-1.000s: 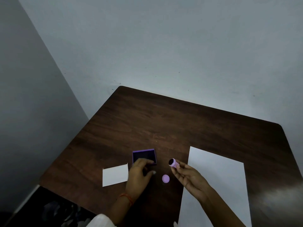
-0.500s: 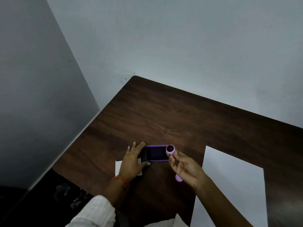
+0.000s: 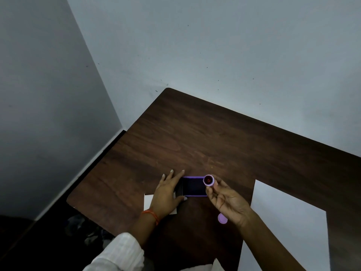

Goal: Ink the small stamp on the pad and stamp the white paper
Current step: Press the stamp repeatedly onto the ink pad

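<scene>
A purple ink pad (image 3: 193, 186) lies open on the dark wooden table (image 3: 214, 145). My left hand (image 3: 168, 194) rests flat beside it, thumb and forefinger bracing its left end. My right hand (image 3: 226, 200) pinches the small lilac stamp (image 3: 208, 180) at the pad's right end, its round reddish face turned up toward me. The large white paper (image 3: 289, 227) lies to the right of my right hand. The stamp's lilac cap (image 3: 222, 219) lies on the table, partly hidden under my right wrist.
A small white card (image 3: 148, 202) lies under my left hand near the table's left front edge. Grey walls meet in a corner behind the table. A dark floor gap with dim clutter shows at the lower left.
My left hand shifted from on top of the pad to its left end. My right hand carried the stamp over to the pad's right end. The camera view swung right and closer.
</scene>
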A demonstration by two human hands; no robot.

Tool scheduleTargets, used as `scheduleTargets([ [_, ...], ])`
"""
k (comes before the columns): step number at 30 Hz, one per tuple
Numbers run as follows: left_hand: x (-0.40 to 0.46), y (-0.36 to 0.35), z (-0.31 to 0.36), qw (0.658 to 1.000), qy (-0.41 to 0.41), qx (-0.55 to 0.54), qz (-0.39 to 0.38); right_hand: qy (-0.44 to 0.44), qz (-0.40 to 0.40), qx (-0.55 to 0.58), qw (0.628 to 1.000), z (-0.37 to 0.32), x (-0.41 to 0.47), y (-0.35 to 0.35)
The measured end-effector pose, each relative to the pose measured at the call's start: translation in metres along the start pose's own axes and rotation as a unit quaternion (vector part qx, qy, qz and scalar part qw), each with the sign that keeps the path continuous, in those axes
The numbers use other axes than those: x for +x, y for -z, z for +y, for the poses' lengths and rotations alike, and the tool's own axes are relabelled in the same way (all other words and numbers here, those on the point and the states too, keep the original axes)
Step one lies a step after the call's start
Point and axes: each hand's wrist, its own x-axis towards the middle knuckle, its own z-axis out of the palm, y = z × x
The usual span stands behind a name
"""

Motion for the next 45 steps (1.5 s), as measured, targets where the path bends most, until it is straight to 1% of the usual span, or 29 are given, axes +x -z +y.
scheduleTargets([
  [6, 0.002, -0.001, 0.007, 1.000, 0.016, -0.008, 0.002, -0.001, -0.014, -0.026, 1.000, -0.005, -0.002, -0.005],
  [10, -0.001, -0.005, 0.011, 1.000, 0.007, -0.007, 0.007, 0.005, -0.019, -0.012, 1.000, -0.006, -0.003, -0.006],
  [17, -0.004, -0.006, 0.012, 1.000, 0.012, -0.011, 0.004, 0.023, 0.001, -0.005, 1.000, -0.006, -0.006, -0.009],
  [22, -0.003, -0.007, 0.012, 1.000, 0.010, -0.009, 0.006, 0.019, -0.005, -0.052, 0.998, -0.005, -0.009, -0.009],
  [28, -0.003, -0.007, 0.011, 1.000, 0.007, -0.011, 0.009, 0.028, -0.019, -0.007, 0.999, -0.005, -0.007, -0.003],
  [30, -0.003, -0.007, 0.012, 1.000, 0.008, -0.010, 0.005, 0.036, -0.019, -0.007, 0.999, -0.005, -0.005, -0.001],
  [34, -0.003, -0.006, 0.012, 1.000, 0.008, -0.010, 0.002, 0.053, -0.006, -0.038, 0.998, -0.003, -0.003, 0.000],
  [35, -0.003, -0.006, 0.012, 1.000, 0.008, -0.011, 0.002, 0.065, 0.006, -0.064, 0.996, -0.003, -0.001, -0.001],
  [36, -0.003, -0.006, 0.012, 1.000, 0.007, -0.012, 0.003, 0.082, 0.025, -0.114, 0.990, -0.003, 0.001, -0.001],
  [37, -0.003, -0.006, 0.012, 1.000, 0.006, -0.012, 0.005, 0.104, 0.053, -0.199, 0.973, -0.003, 0.004, -0.001],
  [38, -0.003, -0.006, 0.012, 1.000, 0.005, -0.010, 0.005, 0.131, 0.091, -0.311, 0.937, -0.001, 0.006, -0.001],
  [39, -0.003, -0.006, 0.012, 1.000, 0.002, -0.005, 0.003, 0.164, 0.127, -0.428, 0.880, 0.002, 0.008, -0.001],
  [40, -0.003, -0.006, 0.011, 1.000, -0.002, 0.001, 0.000, 0.204, 0.147, -0.527, 0.812, 0.005, 0.010, -0.001],
  [41, -0.003, -0.006, 0.011, 1.000, -0.004, 0.006, -0.003, 0.245, 0.149, -0.601, 0.746, 0.010, 0.013, -0.001],
  [43, -0.003, -0.006, 0.009, 1.000, -0.005, 0.008, -0.001, 0.313, 0.118, -0.701, 0.630, 0.020, 0.019, -0.002],
  [45, -0.003, -0.008, 0.008, 1.000, -0.006, 0.002, 0.003, 0.348, 0.066, -0.771, 0.529, 0.029, 0.027, -0.002],
])
